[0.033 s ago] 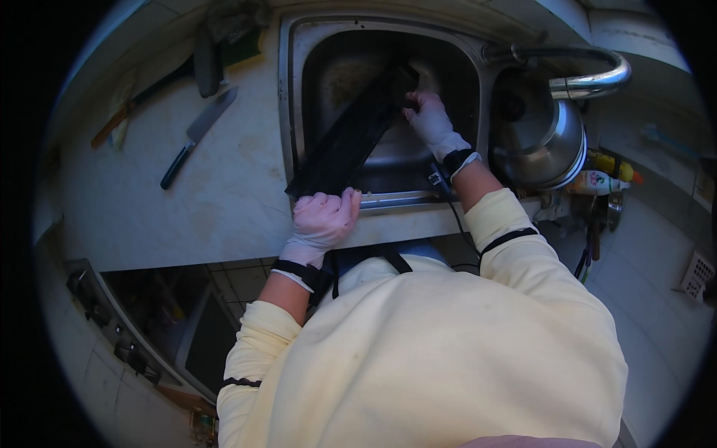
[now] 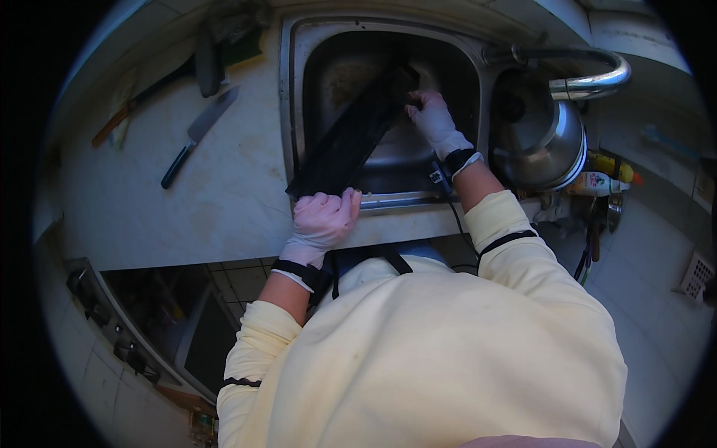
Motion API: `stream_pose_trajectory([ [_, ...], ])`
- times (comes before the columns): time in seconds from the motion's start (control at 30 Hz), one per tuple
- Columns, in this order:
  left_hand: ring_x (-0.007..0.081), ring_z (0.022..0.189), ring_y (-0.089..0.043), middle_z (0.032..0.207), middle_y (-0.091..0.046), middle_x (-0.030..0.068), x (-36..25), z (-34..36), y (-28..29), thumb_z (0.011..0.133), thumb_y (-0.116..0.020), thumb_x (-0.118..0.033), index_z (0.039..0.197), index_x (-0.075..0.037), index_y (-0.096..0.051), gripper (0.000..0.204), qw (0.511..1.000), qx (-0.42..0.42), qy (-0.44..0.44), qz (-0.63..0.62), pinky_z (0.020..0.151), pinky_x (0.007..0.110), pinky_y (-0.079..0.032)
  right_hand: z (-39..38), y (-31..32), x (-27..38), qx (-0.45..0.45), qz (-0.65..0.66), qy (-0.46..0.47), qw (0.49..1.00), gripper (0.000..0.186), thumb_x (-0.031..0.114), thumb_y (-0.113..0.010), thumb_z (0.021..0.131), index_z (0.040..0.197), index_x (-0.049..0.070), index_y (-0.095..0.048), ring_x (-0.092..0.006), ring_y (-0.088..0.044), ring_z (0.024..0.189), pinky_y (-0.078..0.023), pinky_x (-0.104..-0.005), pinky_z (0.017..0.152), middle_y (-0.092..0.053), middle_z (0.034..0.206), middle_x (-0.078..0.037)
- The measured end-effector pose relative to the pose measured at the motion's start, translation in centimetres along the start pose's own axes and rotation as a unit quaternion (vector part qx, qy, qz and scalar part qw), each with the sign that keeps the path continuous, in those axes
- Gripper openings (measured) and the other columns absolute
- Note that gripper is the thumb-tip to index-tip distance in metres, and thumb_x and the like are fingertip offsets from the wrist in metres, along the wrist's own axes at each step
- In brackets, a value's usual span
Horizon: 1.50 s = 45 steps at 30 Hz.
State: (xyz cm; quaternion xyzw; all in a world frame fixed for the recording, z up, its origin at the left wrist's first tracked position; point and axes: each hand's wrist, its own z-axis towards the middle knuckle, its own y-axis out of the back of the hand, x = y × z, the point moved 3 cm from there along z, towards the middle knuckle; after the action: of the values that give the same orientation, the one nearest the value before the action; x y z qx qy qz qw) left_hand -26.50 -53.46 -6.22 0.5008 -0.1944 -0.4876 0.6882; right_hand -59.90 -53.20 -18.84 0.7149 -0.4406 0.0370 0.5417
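A long flat black panel (image 2: 351, 134) lies slanted in the steel sink (image 2: 290, 89), its near end resting over the sink's front rim. My left hand (image 2: 325, 218), in a pale glove, grips that near end at the counter edge. My right hand (image 2: 433, 121), also gloved, holds the panel's far end down inside the basin. Both wrists wear dark bands, and a thin cable runs from the right one.
A kitchen knife (image 2: 198, 136) with a dark handle lies on the pale counter (image 2: 149, 216) to the left. A shiny steel pot (image 2: 541, 142) sits right of the sink under a curved tap (image 2: 594, 81). Bottles (image 2: 601, 179) stand beside it. An open cabinet lies below left.
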Motion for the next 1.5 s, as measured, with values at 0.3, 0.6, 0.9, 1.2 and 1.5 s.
stream_pose_trajectory([
  [0.3,0.0149,0.055,-0.057,0.059,-0.058,-0.0033,0.0,-0.2,-0.3,0.089,-0.085,-0.025,0.085,-0.014,-0.082,0.012,1.0,-0.015,-0.011,-0.006,0.052,0.034,-0.036,-1.0,0.6,-1.5,0.013,0.608,-0.249,0.753,0.059,0.016,-0.072,0.11,0.162,0.005,-0.046,-0.0261,-0.069,0.125,-0.059,-0.0459,0.107,-0.068,0.141,-0.012],
  [0.6,0.0148,0.055,-0.057,0.059,-0.058,-0.0039,0.1,-0.2,-0.3,0.087,-0.086,-0.023,0.086,-0.013,-0.082,0.011,1.0,-0.018,-0.008,-0.006,0.052,0.034,-0.036,1.0,-1.5,-0.1,-0.081,0.063,0.056,0.993,0.046,0.011,-0.075,0.104,0.147,0.0,-0.065,-0.0322,-0.067,0.135,-0.054,-0.04,0.115,-0.066,0.148,-0.016],
  [0.9,0.0149,0.054,-0.056,0.059,-0.056,-0.0038,0.1,-0.3,-0.4,0.086,-0.086,-0.024,0.086,-0.013,-0.082,0.011,1.0,-0.014,-0.003,-0.013,0.052,0.034,-0.035,0.9,0.1,3.3,-0.02,-0.007,0.033,0.999,0.048,0.023,-0.079,0.104,0.147,0.004,-0.068,-0.0324,-0.07,0.128,-0.056,-0.0396,0.112,-0.07,0.146,-0.022],
  [1.2,0.0153,0.055,-0.062,0.064,-0.067,0.0,0.3,-0.7,-0.3,0.098,-0.081,-0.027,0.105,-0.012,-0.083,0.017,0.999,0.042,-0.015,-0.015,0.051,0.031,-0.042,-0.1,-1.7,3.0,-0.03,-0.079,0.075,0.994,0.032,0.025,-0.074,0.108,0.13,0.003,-0.078,-0.0373,-0.077,0.108,-0.061,-0.0436,0.097,-0.08,0.119,-0.021],
  [1.5,0.0149,0.055,-0.061,0.065,-0.066,-0.0009,0.2,-0.8,-0.3,0.099,-0.08,-0.025,0.113,-0.012,-0.081,0.02,0.999,0.047,-0.018,-0.004,0.051,0.03,-0.042,1.4,-2.1,4.1,0.11,-0.144,-0.092,0.979,0.033,0.031,-0.068,0.108,0.129,0.008,-0.078,-0.0412,-0.074,0.111,-0.061,-0.0485,0.099,-0.079,0.118,-0.021],
])
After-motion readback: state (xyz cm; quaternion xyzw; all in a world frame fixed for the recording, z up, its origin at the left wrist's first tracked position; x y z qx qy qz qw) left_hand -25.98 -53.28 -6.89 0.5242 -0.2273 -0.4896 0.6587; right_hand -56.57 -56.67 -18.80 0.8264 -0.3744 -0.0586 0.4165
